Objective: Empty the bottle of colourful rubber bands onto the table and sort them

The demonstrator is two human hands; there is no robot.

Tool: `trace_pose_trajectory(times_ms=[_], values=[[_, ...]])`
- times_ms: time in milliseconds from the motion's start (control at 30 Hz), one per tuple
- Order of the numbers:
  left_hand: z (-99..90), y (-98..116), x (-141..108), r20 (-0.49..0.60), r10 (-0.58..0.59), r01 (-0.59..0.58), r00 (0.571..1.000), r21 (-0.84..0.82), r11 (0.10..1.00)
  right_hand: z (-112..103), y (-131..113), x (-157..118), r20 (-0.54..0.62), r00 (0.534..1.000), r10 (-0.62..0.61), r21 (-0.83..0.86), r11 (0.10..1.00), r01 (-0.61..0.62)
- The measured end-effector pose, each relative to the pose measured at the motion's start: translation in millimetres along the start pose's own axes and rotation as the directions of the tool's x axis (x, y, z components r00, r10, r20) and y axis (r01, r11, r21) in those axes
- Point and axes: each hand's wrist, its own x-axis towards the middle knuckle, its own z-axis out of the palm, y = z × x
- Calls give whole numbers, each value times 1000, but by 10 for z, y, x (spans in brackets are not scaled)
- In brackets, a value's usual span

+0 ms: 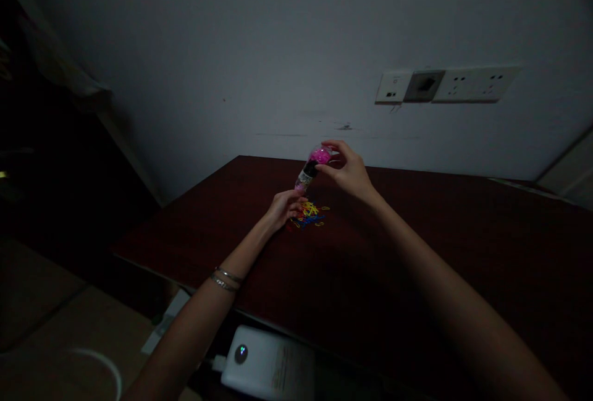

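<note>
A small bottle-like container (307, 172) with a dark middle, a pale label and a bright pink upper end is tilted above the dark red table. My right hand (348, 169) grips its pink top between thumb and fingers. At its lower end, my left hand (283, 208) touches the base with its fingers curled; how firmly it holds is hard to see. Just beside my left fingers, a small pile of yellow, blue and red clips or bands (309, 211) lies on the table.
The table (417, 234) meets a pale wall (278, 49) with sockets (472, 84) at the right. Below the front edge is a white power bank (269, 361) with a cable plugged in. A pale cable curves over the floor at the lower left.
</note>
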Motion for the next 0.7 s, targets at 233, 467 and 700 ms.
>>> trace_pose_trajectory(times_ms=[233, 467, 700], values=[[18, 7, -60, 294, 0, 71, 956, -233, 970, 30, 16, 12, -76, 995, 60, 147, 988, -48], [-27, -7, 19, 135, -11, 43, 991, -243, 969, 22, 9, 4, -97, 993, 64, 99, 994, -54], [40, 54, -107, 334, 82, 43, 939, -350, 936, 74, 71, -27, -43, 999, 24, 77, 997, -21]])
